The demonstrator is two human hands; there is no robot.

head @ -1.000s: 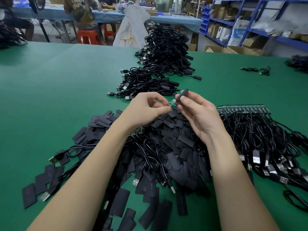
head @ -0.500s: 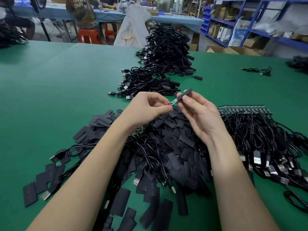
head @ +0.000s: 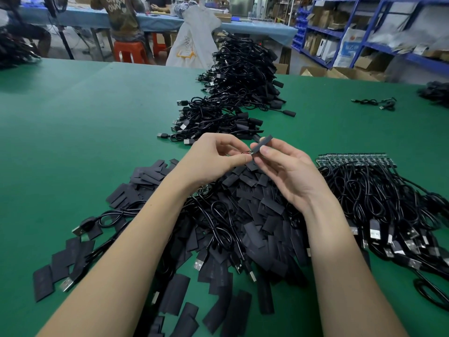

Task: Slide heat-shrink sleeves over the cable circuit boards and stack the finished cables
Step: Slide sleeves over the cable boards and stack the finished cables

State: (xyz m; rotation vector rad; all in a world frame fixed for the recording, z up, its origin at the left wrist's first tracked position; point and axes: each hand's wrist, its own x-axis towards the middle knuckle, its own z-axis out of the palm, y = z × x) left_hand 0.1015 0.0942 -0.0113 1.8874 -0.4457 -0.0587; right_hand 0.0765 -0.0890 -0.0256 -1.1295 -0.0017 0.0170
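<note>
Centre of the frame: your right hand [head: 289,176] pinches a heat-shrink sleeve [head: 262,144] between thumb and fingertips, while your left hand [head: 213,161] pinches the cable's wire end just beside the sleeve's lower mouth. Over the past second the exposed green circuit board has all but vanished; only a sliver [head: 251,152] shows at the mouth, so the sleeve has advanced nearly to full cover. This cable should soon be ready for the finished stack [head: 230,113] at upper centre. Loose sleeves [head: 247,190] lie below your hands; unsleeved cables [head: 379,190] lie at right on the green table [head: 85,122].
</note>
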